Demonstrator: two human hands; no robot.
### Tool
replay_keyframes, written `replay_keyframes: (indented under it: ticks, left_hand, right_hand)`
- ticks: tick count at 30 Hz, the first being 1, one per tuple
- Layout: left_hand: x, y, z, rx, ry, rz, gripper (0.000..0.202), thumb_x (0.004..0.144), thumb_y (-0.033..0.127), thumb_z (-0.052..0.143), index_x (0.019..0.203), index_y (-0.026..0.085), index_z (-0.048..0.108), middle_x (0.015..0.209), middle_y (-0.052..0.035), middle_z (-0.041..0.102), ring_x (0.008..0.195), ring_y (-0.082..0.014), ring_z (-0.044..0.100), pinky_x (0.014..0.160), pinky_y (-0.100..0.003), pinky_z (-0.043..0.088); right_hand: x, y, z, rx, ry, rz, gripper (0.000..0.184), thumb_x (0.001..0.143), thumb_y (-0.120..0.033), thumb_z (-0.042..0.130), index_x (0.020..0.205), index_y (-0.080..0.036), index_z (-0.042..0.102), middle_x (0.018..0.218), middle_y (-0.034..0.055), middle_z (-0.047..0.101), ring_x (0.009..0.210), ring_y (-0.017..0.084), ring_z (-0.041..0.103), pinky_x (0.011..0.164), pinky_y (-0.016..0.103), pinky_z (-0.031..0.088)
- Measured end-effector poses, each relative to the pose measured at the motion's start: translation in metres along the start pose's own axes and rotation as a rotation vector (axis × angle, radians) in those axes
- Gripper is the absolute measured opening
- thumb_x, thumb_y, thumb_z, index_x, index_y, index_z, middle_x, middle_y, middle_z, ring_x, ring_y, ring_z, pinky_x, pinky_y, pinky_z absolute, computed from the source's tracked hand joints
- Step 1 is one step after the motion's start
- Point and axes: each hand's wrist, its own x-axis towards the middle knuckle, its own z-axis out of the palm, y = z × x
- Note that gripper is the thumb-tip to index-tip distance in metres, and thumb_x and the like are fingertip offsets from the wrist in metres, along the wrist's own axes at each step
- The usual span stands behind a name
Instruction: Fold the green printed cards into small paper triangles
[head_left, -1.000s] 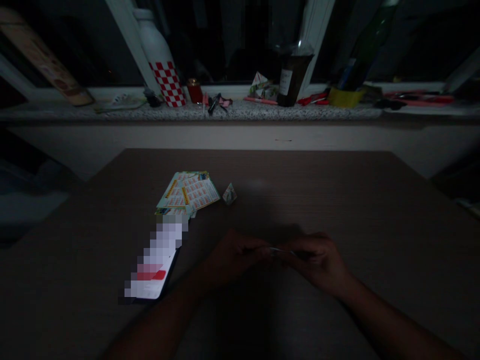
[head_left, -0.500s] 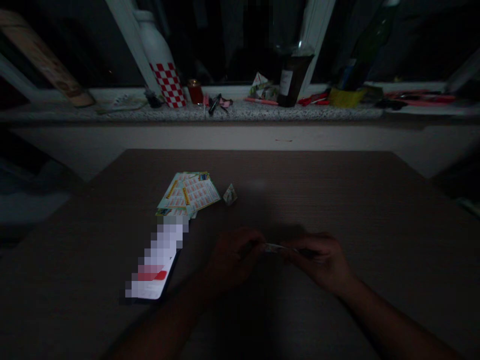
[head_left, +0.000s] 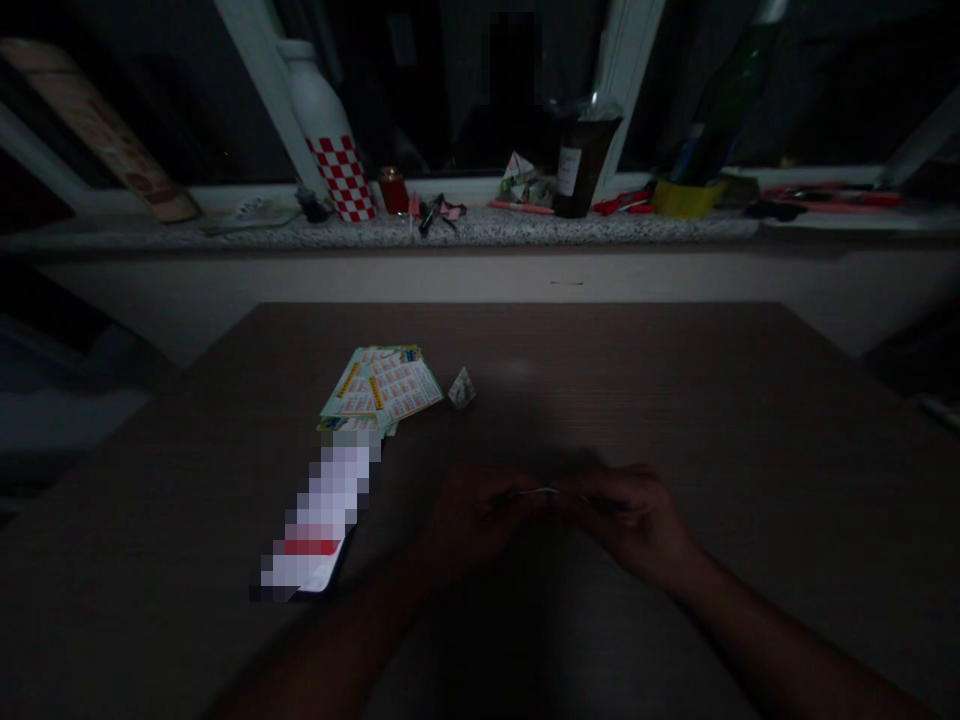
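Observation:
The scene is very dark. My left hand (head_left: 472,515) and my right hand (head_left: 634,515) meet just above the brown table (head_left: 675,400), fingers pinched on a small thin pale piece of paper (head_left: 538,492) held between them. A stack of printed colourful paper sheets (head_left: 379,385) lies to the upper left of my hands. A small folded paper shape (head_left: 461,388) sits beside the stack.
A lit phone (head_left: 319,530) lies on the table left of my left hand. On the windowsill (head_left: 450,228) behind the table stand a white bottle with red checks (head_left: 330,135), a dark bottle (head_left: 581,160), a green bottle (head_left: 724,95), pens and small clutter.
My hands stay together in the same place, with small finger movements on the paper piece. The view has shifted slightly downward.

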Motion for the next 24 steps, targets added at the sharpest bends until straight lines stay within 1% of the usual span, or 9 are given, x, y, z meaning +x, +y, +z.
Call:
replay_keyframes:
  ticks: [4,8,10,14,17,19,24]
  left_hand:
    - [0.002,-0.002,0.001,-0.038,-0.012,0.012,0.024,0.089,0.031,0.057,0.083,0.015,0.073,0.072,-0.0021,0.073,0.066,-0.0132,0.065,0.061,-0.021,0.044]
    - [0.003,-0.001,0.003,-0.071,-0.014,0.072,0.022,0.09,0.028,0.056,0.086,0.016,0.073,0.077,-0.0025,0.073,0.07,-0.0132,0.066,0.064,-0.02,0.045]
    - [0.002,0.0,0.002,-0.103,-0.011,0.075,0.021,0.091,0.027,0.055,0.087,0.015,0.073,0.077,-0.0026,0.072,0.071,-0.0131,0.066,0.065,-0.02,0.045]
    - [0.001,-0.001,0.003,-0.227,0.015,0.006,0.019,0.088,0.029,0.06,0.084,0.016,0.073,0.07,-0.0014,0.069,0.066,-0.0119,0.063,0.062,-0.02,0.045]
    - [0.003,-0.004,0.005,-0.407,0.016,-0.095,0.017,0.083,0.031,0.066,0.086,0.016,0.072,0.068,-0.0006,0.069,0.062,-0.0117,0.062,0.059,-0.02,0.046]
    - [0.004,-0.005,0.005,-0.509,0.016,-0.138,0.017,0.08,0.031,0.069,0.084,0.015,0.071,0.066,-0.0006,0.068,0.06,-0.0119,0.062,0.058,-0.021,0.048]
    - [0.005,-0.006,0.004,-0.587,-0.014,-0.174,0.019,0.076,0.031,0.072,0.072,0.013,0.07,0.062,-0.0018,0.067,0.055,-0.0122,0.062,0.053,-0.021,0.048]
  right_hand:
    - [0.0,0.001,-0.002,-0.001,-0.038,0.058,0.013,0.084,-0.024,0.065,0.084,-0.019,0.076,0.064,0.0023,0.073,0.053,0.014,0.066,0.048,0.021,0.048]
    - [-0.001,-0.002,-0.003,0.022,-0.031,0.063,0.014,0.085,-0.025,0.064,0.088,-0.02,0.077,0.072,0.0029,0.076,0.058,0.014,0.069,0.052,0.02,0.05]
    - [-0.001,-0.004,-0.001,0.062,-0.019,0.065,0.014,0.086,-0.024,0.064,0.089,-0.021,0.077,0.073,0.0027,0.076,0.059,0.014,0.069,0.053,0.02,0.051]
    - [0.0,-0.006,0.002,0.165,-0.035,0.126,0.014,0.086,-0.026,0.064,0.091,-0.021,0.077,0.073,0.0024,0.076,0.063,0.014,0.07,0.056,0.019,0.053]
    - [0.001,-0.004,0.005,0.191,-0.02,0.166,0.016,0.085,-0.028,0.066,0.094,-0.021,0.076,0.073,0.0025,0.076,0.063,0.014,0.07,0.056,0.02,0.053]
    - [0.001,-0.003,0.007,0.193,-0.001,0.179,0.017,0.084,-0.029,0.066,0.094,-0.021,0.076,0.071,0.0026,0.076,0.061,0.015,0.069,0.054,0.02,0.052]
    - [0.002,-0.005,0.008,0.197,-0.002,0.175,0.016,0.083,-0.029,0.066,0.088,-0.019,0.078,0.065,0.0033,0.074,0.054,0.014,0.066,0.049,0.02,0.051]
